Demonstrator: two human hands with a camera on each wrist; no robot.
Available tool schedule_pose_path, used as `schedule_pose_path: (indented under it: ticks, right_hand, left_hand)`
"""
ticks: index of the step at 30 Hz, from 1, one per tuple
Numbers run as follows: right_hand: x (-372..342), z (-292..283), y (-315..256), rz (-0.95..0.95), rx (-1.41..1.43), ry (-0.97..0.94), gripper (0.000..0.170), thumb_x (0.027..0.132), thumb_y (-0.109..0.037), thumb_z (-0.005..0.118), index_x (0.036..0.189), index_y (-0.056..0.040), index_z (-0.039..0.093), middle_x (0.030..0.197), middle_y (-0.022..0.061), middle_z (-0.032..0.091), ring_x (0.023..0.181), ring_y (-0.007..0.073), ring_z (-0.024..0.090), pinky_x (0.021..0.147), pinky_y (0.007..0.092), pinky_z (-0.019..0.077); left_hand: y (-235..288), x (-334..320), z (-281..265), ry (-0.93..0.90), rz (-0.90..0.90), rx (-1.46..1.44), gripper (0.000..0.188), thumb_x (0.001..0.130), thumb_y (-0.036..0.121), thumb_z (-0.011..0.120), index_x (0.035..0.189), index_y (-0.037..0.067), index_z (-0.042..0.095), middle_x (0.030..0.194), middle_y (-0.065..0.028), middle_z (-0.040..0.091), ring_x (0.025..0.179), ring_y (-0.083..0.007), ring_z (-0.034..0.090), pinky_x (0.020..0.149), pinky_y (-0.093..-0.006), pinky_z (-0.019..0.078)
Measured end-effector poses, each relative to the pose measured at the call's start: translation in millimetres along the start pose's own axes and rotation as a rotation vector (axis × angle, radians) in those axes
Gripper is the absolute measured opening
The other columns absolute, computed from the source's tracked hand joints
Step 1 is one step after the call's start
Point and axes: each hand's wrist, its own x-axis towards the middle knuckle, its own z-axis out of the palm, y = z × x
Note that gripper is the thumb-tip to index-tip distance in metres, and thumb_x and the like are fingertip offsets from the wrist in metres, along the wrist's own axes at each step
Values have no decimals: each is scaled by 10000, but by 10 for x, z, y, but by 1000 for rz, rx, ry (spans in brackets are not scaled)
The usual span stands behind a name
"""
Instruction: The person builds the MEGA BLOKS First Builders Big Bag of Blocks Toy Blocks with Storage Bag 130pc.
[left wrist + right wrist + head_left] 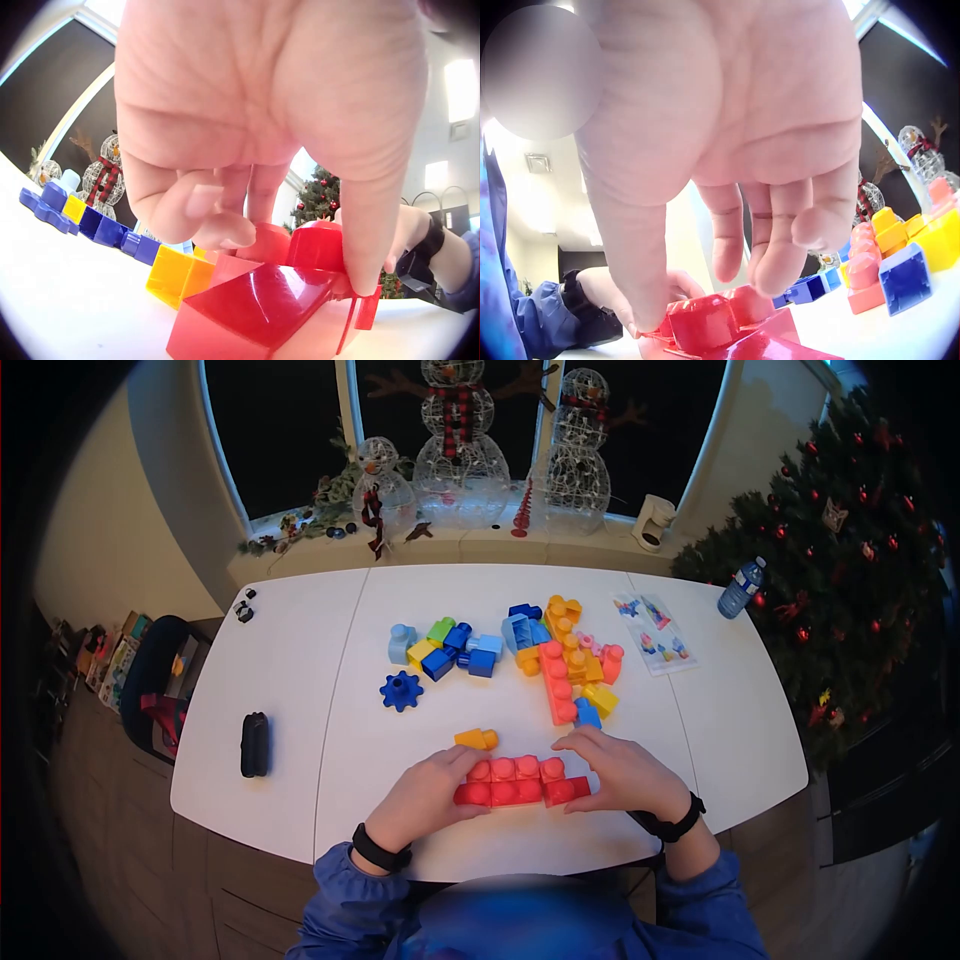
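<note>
Close to the table's near edge lies a row of red building blocks (pixel 515 792) with round studs on top, set side by side. My left hand (pixel 425 795) holds its left end, the thumb on the near side and the fingers on the far side. Around the right end, my right hand (pixel 635 775) has its thumb against the near face of a red block (pixel 703 324), with the fingers reaching over the far side. An orange block (pixel 474 740) lies just beyond the row, near my left fingertips.
Blue, green and yellow blocks (pixel 437 663) lie mid-table beside a blue gear-shaped piece (pixel 401 691). Right of them is a pile with a long coral block (pixel 556 685). A picture sheet (pixel 655 635), a water bottle (pixel 742 588) and a black case (pixel 255 745) also lie about the white table (pixel 270 660).
</note>
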Motion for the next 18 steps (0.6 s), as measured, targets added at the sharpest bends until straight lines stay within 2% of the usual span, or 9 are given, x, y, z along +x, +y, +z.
schedule_pose_path:
  ticks: [3,6,9,12,18]
  right_hand:
    - [80,57,6,45,84,-146,790,770,-309,910,1433,-111,528,1338,116,617,1076,338,682,896,416,565]
    - [128,229,148,-16,125,-159,766,788,-287,895,1434,-83,537,1353,132,619,1125,338,673,944,416,561]
    - [188,242,106,0,127,-200,710,809,-271,877,1407,-62,556,1339,139,629,1146,342,670,975,407,556]
    - [203,269,91,-7,135,-181,700,811,-258,860,1402,-65,541,1308,149,626,1126,370,670,942,436,564]
    - [213,307,29,23,94,-149,682,814,-318,869,1363,-41,573,1288,155,640,1118,364,676,951,416,562]
  left_hand:
    - [-31,14,34,-7,7,-7,621,774,203,874,1314,46,612,1197,-172,688,1072,-382,681,910,-432,568]
    - [-45,20,33,-15,4,-22,633,772,206,877,1324,43,614,1207,-179,697,1077,-383,684,920,-430,567]
    - [-55,40,30,-33,-6,-15,640,771,209,878,1330,40,616,1211,-183,704,1081,-383,686,929,-428,566]
    - [-59,46,35,-34,-8,-10,643,772,213,877,1333,40,615,1213,-186,706,1084,-383,687,933,-427,565]
    - [-68,52,61,-39,-15,-14,643,772,214,872,1334,38,614,1220,-189,703,1089,-383,687,937,-426,566]
